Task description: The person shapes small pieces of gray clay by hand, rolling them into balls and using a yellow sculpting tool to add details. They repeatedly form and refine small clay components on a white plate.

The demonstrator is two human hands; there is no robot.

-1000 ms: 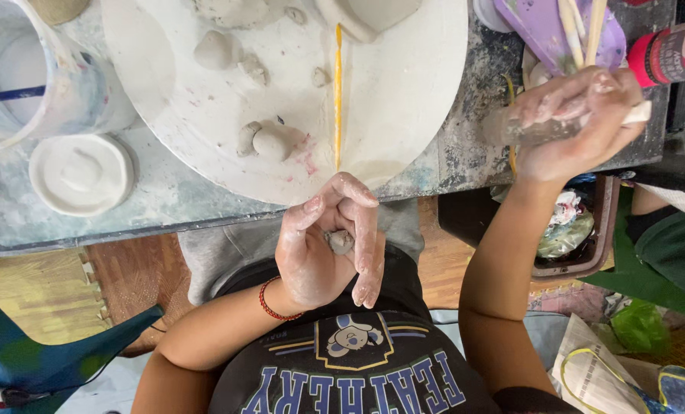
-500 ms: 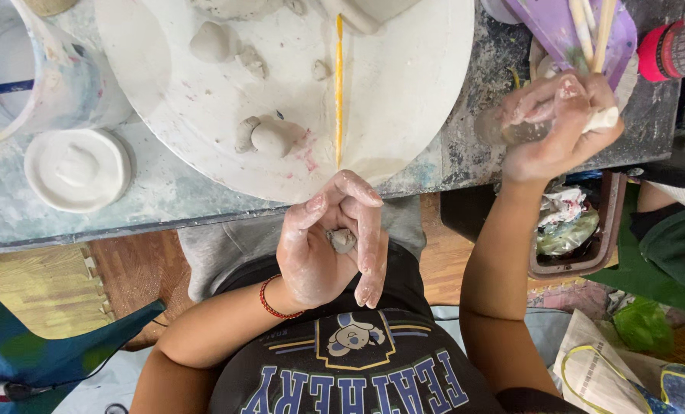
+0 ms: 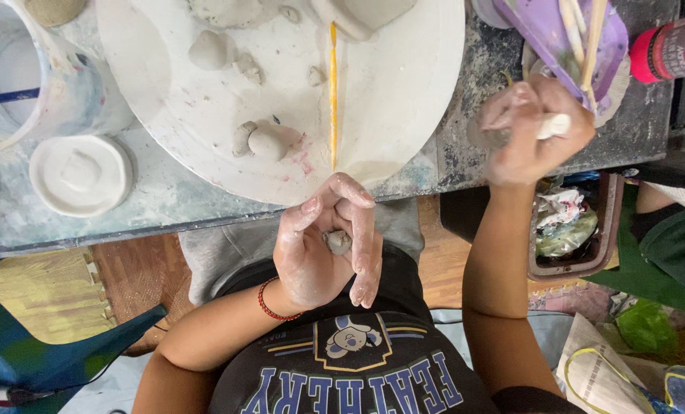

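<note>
Small grey clay lump (image 3: 338, 242), rounded

Left hand (image 3: 323, 249): at 6 o'clock of the round white board (image 3: 404, 92), cupped a small grey clay lump (image 3: 338, 242).
Right hand (image 3: 530, 130): at 3 o'clock, pinched a white piece (image 3: 555, 125).
Yellow stick (image 3: 332, 92): lay on the board.
White dish (image 3: 80, 174): at 9 o'clock.

pottery studio | clay-smeared table (image 3: 166, 207) | round board (image 3: 404, 92) | clay lumps (image 3: 208, 50)
</note>
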